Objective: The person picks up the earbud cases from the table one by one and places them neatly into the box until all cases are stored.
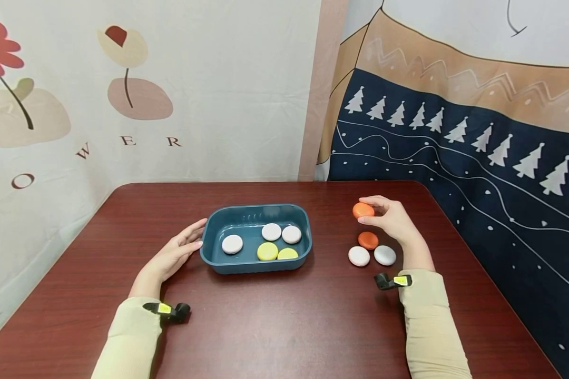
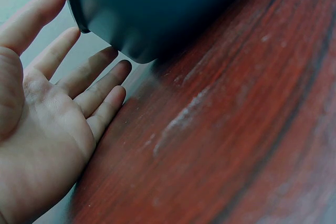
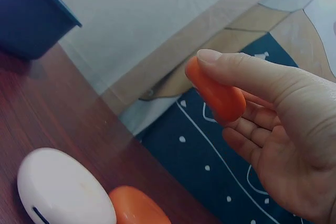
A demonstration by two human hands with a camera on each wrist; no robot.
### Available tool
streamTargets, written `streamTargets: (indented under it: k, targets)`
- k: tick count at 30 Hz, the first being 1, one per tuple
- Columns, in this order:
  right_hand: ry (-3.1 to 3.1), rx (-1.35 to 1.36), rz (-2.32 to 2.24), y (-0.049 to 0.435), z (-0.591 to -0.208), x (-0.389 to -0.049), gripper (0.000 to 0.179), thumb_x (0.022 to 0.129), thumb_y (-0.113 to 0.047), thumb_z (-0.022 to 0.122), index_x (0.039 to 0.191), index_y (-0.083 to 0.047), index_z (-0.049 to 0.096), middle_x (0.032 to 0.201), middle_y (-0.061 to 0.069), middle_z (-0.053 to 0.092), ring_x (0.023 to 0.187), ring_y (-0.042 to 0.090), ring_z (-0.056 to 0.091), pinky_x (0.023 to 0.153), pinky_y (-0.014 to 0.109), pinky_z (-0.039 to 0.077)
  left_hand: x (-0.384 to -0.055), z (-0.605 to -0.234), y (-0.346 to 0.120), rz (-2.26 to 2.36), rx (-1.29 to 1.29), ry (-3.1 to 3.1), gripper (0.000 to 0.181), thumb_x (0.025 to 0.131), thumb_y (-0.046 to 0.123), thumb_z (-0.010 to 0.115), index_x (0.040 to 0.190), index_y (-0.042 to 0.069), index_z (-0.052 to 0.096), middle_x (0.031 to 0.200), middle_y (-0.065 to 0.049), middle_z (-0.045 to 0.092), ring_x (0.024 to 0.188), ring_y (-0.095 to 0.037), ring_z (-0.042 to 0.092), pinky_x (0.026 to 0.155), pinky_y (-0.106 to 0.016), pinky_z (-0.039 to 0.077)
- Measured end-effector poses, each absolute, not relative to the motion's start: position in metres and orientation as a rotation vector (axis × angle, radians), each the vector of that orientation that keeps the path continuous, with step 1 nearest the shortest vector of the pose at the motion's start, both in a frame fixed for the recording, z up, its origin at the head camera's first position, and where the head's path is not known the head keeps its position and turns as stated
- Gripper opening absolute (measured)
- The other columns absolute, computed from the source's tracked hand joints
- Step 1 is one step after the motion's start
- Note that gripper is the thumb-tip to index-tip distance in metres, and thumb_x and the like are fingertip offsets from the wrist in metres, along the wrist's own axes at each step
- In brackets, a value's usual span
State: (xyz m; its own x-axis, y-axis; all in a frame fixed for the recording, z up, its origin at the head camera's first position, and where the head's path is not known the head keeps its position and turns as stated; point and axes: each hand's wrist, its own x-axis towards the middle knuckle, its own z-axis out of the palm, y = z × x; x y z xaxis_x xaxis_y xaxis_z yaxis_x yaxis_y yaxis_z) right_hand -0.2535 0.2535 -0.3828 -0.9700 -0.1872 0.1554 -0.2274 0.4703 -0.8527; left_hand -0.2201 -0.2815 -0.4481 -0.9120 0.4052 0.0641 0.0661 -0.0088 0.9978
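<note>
My right hand (image 1: 390,217) pinches a round, flat orange disc (image 1: 363,210) between thumb and fingers, held up off the table. In the right wrist view the same orange disc (image 3: 216,92) shows edge-on under the thumb. Below that hand lie another orange disc (image 1: 368,240) and two white discs (image 1: 359,256). My left hand (image 1: 174,255), fingers extended, touches the left end of a dark teal rectangular tub (image 1: 256,267). From the left wrist, the fingertips (image 2: 122,67) are right at the tub's wall (image 2: 152,14). Inside the tub lie several discs, white (image 1: 232,244) and yellow (image 1: 267,251).
The reddish-brown wooden table (image 1: 284,321) ends at a back edge against a pale flower-printed curtain (image 1: 237,105). A navy cloth with white trees (image 1: 455,168) hangs along the right side. Each wrist wears a small black camera (image 1: 177,311).
</note>
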Motion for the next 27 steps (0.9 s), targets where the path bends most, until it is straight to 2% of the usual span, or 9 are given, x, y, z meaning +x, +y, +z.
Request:
streamTargets:
  k: [14, 17, 22, 27]
  targets:
    - [-2.582, 0.478, 1.615, 0.223, -0.373, -0.252, 0.053, 0.077, -0.016, 0.082, 0.126, -0.007, 0.063, 0.126, 0.008, 0.057, 0.102, 0.025, 0.055, 0.078, 0.025, 0.048, -0.219, -0.446, -0.281, 1.997, 0.507, 2.036, 0.061, 0.099, 0.008, 0.050, 0.153, 0.006, 0.020, 0.153, -0.022, 0.021, 0.129, -0.006, 0.035, 0.098, -0.016, 0.032]
    - [-2.584, 0.491, 1.598, 0.216, -0.372, -0.251, 0.053, 0.077, -0.017, 0.082, 0.126, -0.007, 0.063, 0.126, 0.007, 0.058, 0.103, 0.025, 0.054, 0.080, 0.030, 0.049, -0.220, -0.447, -0.281, 1.996, 0.494, 2.039, 0.062, 0.099, 0.009, 0.051, 0.153, 0.006, 0.020, 0.153, -0.022, 0.021, 0.129, -0.006, 0.035, 0.098, -0.015, 0.032]
    - [-2.569, 0.529, 1.609, 0.202, -0.372, -0.251, 0.052, 0.077, -0.016, 0.082, 0.125, -0.008, 0.064, 0.125, 0.007, 0.058, 0.105, 0.026, 0.053, 0.091, 0.049, 0.043, -0.221, -0.448, -0.282, 1.996, 0.491, 2.040, 0.061, 0.099, 0.009, 0.050, 0.153, 0.006, 0.020, 0.153, -0.022, 0.020, 0.129, -0.007, 0.033, 0.098, -0.016, 0.032]
    - [-2.557, 0.545, 1.638, 0.188, -0.366, -0.245, 0.051, 0.077, -0.013, 0.081, 0.125, -0.007, 0.063, 0.125, 0.009, 0.058, 0.109, 0.026, 0.052, 0.093, 0.047, 0.042, -0.221, -0.448, -0.282, 1.988, 0.477, 2.047, 0.061, 0.099, 0.009, 0.050, 0.153, 0.008, 0.021, 0.153, -0.019, 0.023, 0.130, -0.007, 0.033, 0.098, -0.016, 0.032]
